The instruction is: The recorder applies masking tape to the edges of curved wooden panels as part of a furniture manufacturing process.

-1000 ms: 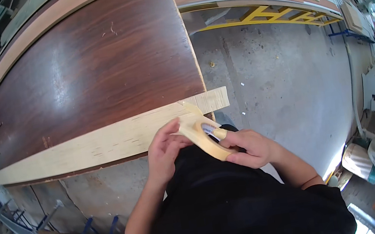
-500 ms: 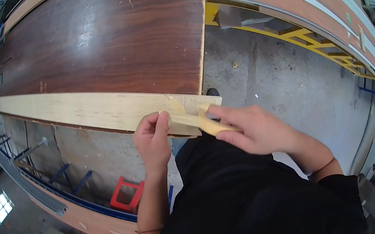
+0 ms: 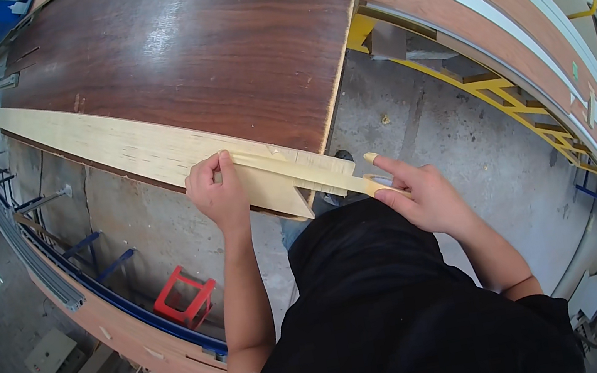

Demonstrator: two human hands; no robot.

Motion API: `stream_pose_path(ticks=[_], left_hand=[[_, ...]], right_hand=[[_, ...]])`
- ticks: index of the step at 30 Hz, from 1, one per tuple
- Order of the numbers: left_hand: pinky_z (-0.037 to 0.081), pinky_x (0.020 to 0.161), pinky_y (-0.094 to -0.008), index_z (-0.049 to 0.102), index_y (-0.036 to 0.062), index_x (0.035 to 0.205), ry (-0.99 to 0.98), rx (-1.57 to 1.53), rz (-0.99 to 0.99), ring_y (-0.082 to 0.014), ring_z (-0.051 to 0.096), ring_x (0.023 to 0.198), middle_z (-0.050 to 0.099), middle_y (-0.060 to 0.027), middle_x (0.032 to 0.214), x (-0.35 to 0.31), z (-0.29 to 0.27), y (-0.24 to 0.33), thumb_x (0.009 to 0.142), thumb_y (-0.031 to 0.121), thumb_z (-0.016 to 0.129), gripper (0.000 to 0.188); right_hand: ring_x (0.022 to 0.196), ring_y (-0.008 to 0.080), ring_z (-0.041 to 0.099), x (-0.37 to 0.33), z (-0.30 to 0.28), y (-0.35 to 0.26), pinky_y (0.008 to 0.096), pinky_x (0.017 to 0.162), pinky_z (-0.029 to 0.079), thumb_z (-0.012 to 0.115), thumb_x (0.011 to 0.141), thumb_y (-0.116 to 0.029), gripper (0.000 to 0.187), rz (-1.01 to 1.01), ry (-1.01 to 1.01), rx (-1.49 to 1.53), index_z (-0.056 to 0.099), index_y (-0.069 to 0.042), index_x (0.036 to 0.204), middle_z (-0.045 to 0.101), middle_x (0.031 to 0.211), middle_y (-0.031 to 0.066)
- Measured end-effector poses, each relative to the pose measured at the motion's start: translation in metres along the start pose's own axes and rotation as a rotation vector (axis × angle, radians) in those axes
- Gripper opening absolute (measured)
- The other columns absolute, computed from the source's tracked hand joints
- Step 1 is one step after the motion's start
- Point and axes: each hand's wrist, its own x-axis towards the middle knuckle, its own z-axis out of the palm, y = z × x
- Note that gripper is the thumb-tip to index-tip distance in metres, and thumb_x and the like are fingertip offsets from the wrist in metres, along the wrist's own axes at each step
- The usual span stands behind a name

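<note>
My left hand (image 3: pixel 217 193) pinches the free end of a strip of pale yellow masking tape (image 3: pixel 296 173) above the long pale wooden board (image 3: pixel 104 143). The strip runs taut, slanting down to the right. Its other end leads to the tape roll (image 3: pixel 376 185), which my right hand (image 3: pixel 425 197) grips just past the board's near right end. A notch shows at that end of the board. The board lies along the near edge of a large dark brown wood-grain panel (image 3: pixel 192 55).
At right, a yellow metal frame (image 3: pixel 489 86) carries stacked pinkish and white panels (image 3: pixel 460 20). A red plastic stool (image 3: pixel 185 297) stands on the concrete floor at lower left, inside a blue-edged rack (image 3: pixel 140 321). Grey metal lengths (image 3: pixel 33 260) lie on its left side.
My hands have moved apart, left hand up and leftward, right hand rightward. A longer strip of tape now stretches between them. The view has shifted slightly.
</note>
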Motion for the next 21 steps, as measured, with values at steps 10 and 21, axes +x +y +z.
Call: stream_pose_path(ticks=[10,21], left_hand=[[0.045,0.085,-0.0370,0.067,0.0031,0.112,0.235,0.061,-0.198,-0.0255,0.057,0.095,0.061,-0.0095,0.098,-0.002,-0.004,0.023,0.080,0.008,0.073,0.033],[0.018,0.111,-0.0630,0.048,0.0120,0.142,-0.205,0.507,0.045,-0.0455,0.022,0.142,0.029,-0.0167,0.156,-0.006,0.000,0.000,0.095,0.031,0.051,0.051]], right_hand=[[0.055,0.0201,0.059,0.000,0.033,0.041,0.0305,0.058,0.047,0.068,0.088,-0.017,0.052,0.080,0.071,0.053,0.051,-0.003,0.135,0.061,0.065,0.0104],[0.055,0.0065,0.054,0.030,0.064,0.094,0.0215,0.052,0.043,0.065,0.091,-0.011,0.047,0.185,-0.018,0.405,0.052,-0.001,0.134,0.059,0.064,-0.0001]])
